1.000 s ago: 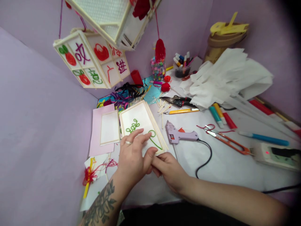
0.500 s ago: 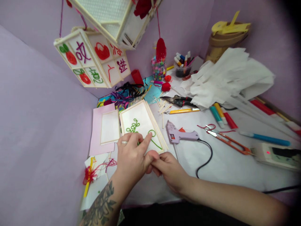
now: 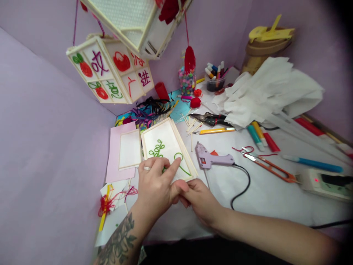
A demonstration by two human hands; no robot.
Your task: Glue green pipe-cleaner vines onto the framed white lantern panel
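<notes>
Framed panel lies just beyond the right hand, which seems to pinch its near corner. The left hand arches over it, index fingertip at the looped green cord; whether its thumb clamps anything, I cannot tell. Pressing cord down looks like the step; the next move calls for light, steady pressure. Beyond the right hand lies a glue gun.

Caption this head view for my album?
Left hand over green-looped panel, right hand at its edge, glue gun nearby.
</notes>
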